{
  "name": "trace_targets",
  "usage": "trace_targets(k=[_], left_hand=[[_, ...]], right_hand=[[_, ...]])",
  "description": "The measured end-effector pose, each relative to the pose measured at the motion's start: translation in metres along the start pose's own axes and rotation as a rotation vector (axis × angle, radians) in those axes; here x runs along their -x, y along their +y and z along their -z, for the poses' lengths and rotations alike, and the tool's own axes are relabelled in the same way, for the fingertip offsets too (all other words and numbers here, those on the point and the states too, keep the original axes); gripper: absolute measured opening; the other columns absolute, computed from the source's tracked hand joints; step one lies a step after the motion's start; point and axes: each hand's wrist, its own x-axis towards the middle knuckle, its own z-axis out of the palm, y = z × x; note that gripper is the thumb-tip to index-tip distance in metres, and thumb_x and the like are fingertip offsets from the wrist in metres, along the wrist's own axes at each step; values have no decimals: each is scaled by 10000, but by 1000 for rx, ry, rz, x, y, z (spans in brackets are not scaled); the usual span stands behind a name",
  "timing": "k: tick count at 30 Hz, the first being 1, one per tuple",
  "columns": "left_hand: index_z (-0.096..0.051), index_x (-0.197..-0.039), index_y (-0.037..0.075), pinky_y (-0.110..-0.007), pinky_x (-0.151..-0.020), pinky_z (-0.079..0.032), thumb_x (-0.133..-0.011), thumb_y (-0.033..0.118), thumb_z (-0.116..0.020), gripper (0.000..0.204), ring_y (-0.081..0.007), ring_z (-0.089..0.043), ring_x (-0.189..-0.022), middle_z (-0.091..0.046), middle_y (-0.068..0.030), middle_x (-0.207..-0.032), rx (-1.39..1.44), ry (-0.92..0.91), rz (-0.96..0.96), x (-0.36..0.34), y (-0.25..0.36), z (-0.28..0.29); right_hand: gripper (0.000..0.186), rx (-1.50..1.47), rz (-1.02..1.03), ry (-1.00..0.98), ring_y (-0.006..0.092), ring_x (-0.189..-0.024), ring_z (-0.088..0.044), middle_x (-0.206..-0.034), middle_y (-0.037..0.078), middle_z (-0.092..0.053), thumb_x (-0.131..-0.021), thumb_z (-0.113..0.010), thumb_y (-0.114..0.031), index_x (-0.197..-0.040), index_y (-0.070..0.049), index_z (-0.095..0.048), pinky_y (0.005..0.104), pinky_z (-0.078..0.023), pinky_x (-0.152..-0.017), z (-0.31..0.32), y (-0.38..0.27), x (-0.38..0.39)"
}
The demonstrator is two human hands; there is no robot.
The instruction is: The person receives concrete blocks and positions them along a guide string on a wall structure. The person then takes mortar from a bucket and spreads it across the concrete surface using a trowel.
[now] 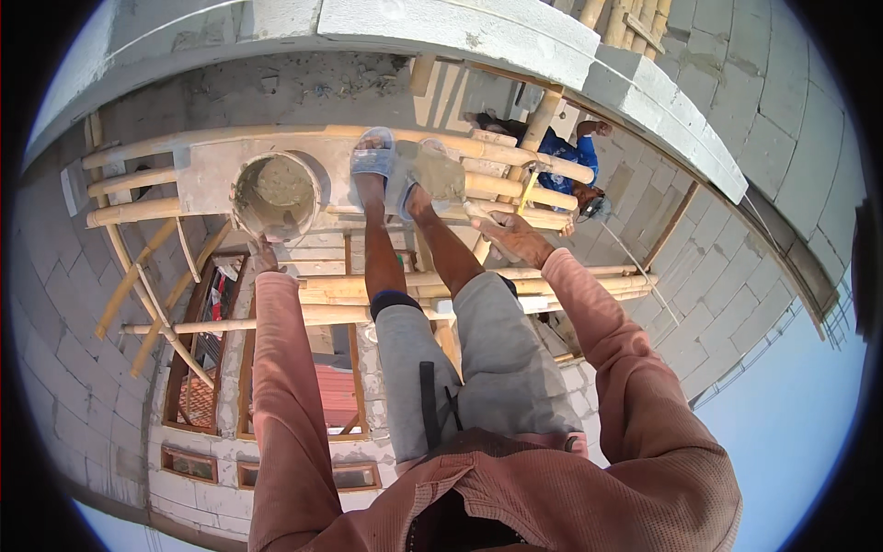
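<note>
A round bucket (319, 191) of wet grey mortar (276, 188) stands on the plank by my feet. My left hand (264, 256) is closed at the near side of its rim, with the fingertips partly hidden. On the right, my right hand (517, 237) is wrapped round the pale handle of a trowel (436, 175). The mortar-smeared blade reaches left, just in front of my right foot, and partly covers that sandal. Whether the blade touches the plank I cannot tell.
I stand in blue sandals (372, 156) on a plank over bamboo scaffolding (133, 212), high above the ground. Ahead runs a light block wall edge (460, 32). A co-worker in blue (555, 152) is below at the right. Window frames (303, 391) show lower down.
</note>
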Motion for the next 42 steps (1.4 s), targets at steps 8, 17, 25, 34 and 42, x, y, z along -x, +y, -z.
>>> trace_targets(k=[8, 17, 25, 34, 42], left_hand=[[-210, -1586, 88, -464, -1145, -323, -992, 453, -556, 779, -438, -311, -1442, -258, -320, -1569, -1353, -680, -1059, 161, 12, 19], [123, -1593, 99, -509, -1207, -239, -861, 655, -630, 1188, -573, -170, -1461, -88, -453, -1553, -1957, -637, -417, 400, 92, -81], [125, -1603, 176, -515, -1186, -290, -919, 568, -591, 1065, -561, -300, -1422, -123, -448, -1549, -2216, -421, -349, 416, 93, -119], [114, -1606, 172, -497, -1186, -296, -926, 565, -576, 1045, -554, -319, -1416, -165, -436, -1549, -2221, -380, -392, 418, 95, -124], [90, -1613, 208, -514, -1177, -302, -916, 614, -544, 1026, -549, -336, -1411, -167, -401, -1572, -2247, -373, -315, 419, 99, -126]], right_hand=[[393, -974, 33, 369, 70, -617, -528, -786, -14, -545, -975, -635, -467, -1122, -107, -579, 235, -449, -556, -50, 60, 96], [605, -1048, 211, 1008, 211, -883, -638, -1023, 117, -667, -959, -609, -452, -1331, 20, -539, 348, -509, -783, -1, 94, 22], [710, -927, 210, 1206, 435, -1259, -531, -1334, 300, -575, -926, -581, -474, -1397, 52, -504, 449, -392, -1083, 107, 69, 23], [605, -659, 162, 1234, 435, -1293, -504, -1339, 279, -567, -942, -594, -436, -1375, -16, -543, 464, -415, -1082, 100, 41, 49], [583, -541, 93, 1190, 446, -1235, -535, -1348, 270, -536, -947, -611, -417, -1404, -67, -520, 500, -446, -1044, 53, 9, 50]])
